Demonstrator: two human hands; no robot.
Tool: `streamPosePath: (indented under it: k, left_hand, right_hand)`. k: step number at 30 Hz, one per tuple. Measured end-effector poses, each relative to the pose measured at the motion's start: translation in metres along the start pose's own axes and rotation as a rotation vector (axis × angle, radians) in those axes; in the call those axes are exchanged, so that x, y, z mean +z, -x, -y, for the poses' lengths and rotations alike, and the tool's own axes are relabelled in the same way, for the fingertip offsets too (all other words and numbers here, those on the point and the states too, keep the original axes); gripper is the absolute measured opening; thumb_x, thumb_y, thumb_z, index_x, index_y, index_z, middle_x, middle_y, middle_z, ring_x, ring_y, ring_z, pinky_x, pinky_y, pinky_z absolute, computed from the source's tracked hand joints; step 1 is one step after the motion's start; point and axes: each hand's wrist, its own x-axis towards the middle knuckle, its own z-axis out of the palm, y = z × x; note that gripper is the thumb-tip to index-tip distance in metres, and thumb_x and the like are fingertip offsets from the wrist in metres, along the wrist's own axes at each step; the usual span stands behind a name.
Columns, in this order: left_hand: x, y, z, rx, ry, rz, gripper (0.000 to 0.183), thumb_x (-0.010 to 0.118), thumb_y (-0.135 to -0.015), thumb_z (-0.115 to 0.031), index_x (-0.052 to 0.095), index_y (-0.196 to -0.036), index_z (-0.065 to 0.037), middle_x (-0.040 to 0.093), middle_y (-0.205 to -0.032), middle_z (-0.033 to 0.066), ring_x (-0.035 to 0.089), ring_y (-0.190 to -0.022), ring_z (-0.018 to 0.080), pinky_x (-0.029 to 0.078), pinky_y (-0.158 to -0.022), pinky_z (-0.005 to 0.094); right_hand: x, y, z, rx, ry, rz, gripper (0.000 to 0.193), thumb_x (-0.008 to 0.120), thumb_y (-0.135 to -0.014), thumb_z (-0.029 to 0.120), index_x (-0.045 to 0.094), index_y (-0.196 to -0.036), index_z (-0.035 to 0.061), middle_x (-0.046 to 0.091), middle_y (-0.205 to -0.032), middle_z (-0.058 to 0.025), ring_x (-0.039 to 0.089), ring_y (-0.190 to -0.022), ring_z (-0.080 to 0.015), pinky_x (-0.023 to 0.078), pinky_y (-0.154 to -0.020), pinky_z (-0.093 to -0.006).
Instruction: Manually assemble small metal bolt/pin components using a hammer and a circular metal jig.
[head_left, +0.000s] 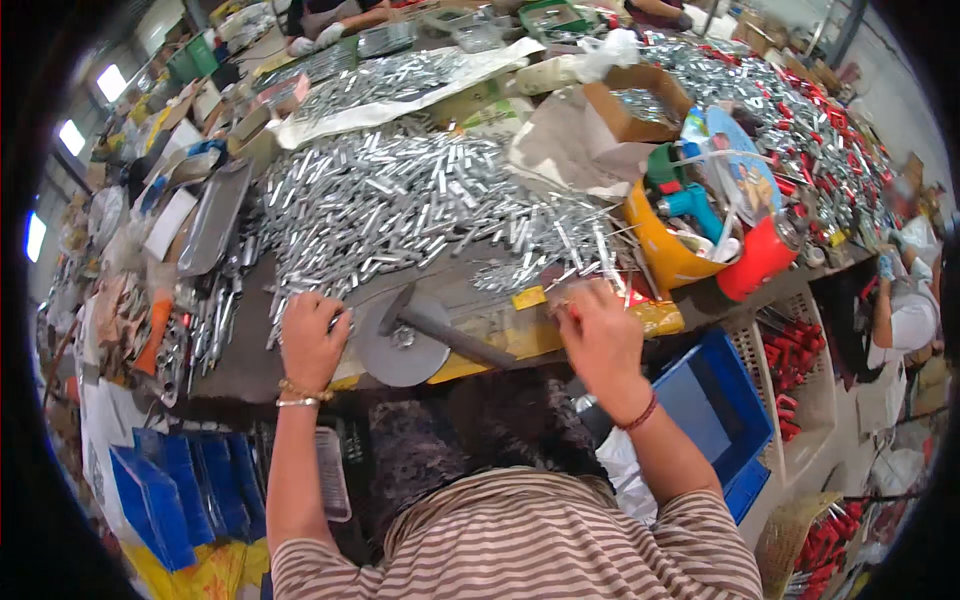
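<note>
Both left hand (314, 338) and right hand (606, 335) have curled fingers, grip unclear; best take the hammer (452, 334) by its right end.

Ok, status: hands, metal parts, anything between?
Left hand by metal parts, grip unclear. Right hand beside yellow block, grip unclear. Hammer between hands, partly over grey disc.
</note>
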Motion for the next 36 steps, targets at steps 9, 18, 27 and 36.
streamPosePath:
  k: [9, 18, 27, 36]
  left_hand:
    - [0.006, -0.003, -0.004, 0.125, -0.009, -0.111, 0.017, 0.079, -0.080, -0.016, 0.071, -0.091, -0.006, 0.061, -0.122, 0.0136, 0.056, -0.121, 0.0371, 0.045, -0.102, 0.0502]
    - [0.003, -0.010, 0.015, -0.093, 0.225, -0.469, 0.012, 0.077, -0.086, -0.010, 0.070, -0.095, -0.005, 0.066, -0.107, 0.0112, 0.059, -0.109, 0.0360, 0.046, -0.097, 0.0457]
    - [-0.051, 0.028, 0.019, -0.528, 1.586, -0.494, 0.029, 0.056, -0.110, -0.021, 0.059, -0.133, -0.004, 0.065, -0.113, 0.0023, 0.054, -0.090, 0.0072, 0.044, -0.079, 0.0209]
    - [-0.046, 0.072, -0.049, -0.492, 0.956, 0.177, 0.029, 0.062, -0.099, -0.004, 0.071, -0.127, -0.005, 0.067, -0.096, 0.0006, 0.057, -0.084, 0.0112, 0.046, -0.075, 0.0263]
  right_hand:
    - [0.019, -0.014, -0.032, 0.006, 0.151, 0.038, 0.011, 0.074, -0.084, 0.006, 0.067, -0.093, 0.0056, 0.063, -0.097, -0.0131, 0.063, -0.097, -0.0364, 0.053, -0.081, -0.0471]
    - [0.031, -0.001, 0.090, -0.241, -0.204, 0.180, 0.015, 0.073, -0.084, 0.004, 0.064, -0.095, 0.0052, 0.060, -0.092, -0.0136, 0.061, -0.091, -0.0365, 0.051, -0.078, -0.0472]
    - [0.062, -0.007, 0.117, -0.366, -0.131, 0.254, 0.017, 0.076, -0.078, 0.005, 0.066, -0.091, 0.0085, 0.058, -0.089, -0.0089, 0.062, -0.086, -0.0318, 0.052, -0.074, -0.0443]
    - [0.058, -0.006, 0.120, -0.430, -0.167, 0.298, 0.015, 0.076, -0.079, 0.009, 0.065, -0.089, 0.0094, 0.057, -0.088, -0.0076, 0.062, -0.086, -0.0294, 0.052, -0.074, -0.0418]
